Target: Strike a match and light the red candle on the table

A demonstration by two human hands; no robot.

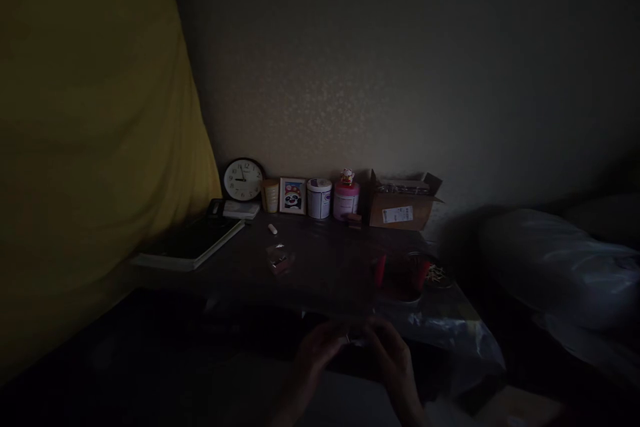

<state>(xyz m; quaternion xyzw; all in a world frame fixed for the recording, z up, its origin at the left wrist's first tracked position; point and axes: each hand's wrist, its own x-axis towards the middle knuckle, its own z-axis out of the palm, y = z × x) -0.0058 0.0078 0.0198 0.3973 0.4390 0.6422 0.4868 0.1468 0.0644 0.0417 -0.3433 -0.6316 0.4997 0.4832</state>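
Observation:
In the dim light my left hand [320, 347] and my right hand [393, 350] are raised close together at the near edge of the table [325, 260]. Their fingers are closed around a small object [355, 339] with a pale, shiny part; its kind cannot be made out. Beyond the right hand, two red candles [381, 271] [421, 274] stand upright at a dark round tray. Beside them is a dish of thin sticks that look like matches [437, 273]. A small clear packet [279, 260] lies farther off to the left, with a short white cylinder [272, 229] behind it.
Along the wall stand a clock [243, 179], a yellow cup [271, 196], a framed panda picture [293, 197], a white canister [319, 199], a pink canister [346, 202] with a figurine on it, and an opened cardboard box [400, 205]. A large book [193, 243] lies left, by yellow cloth [100, 127].

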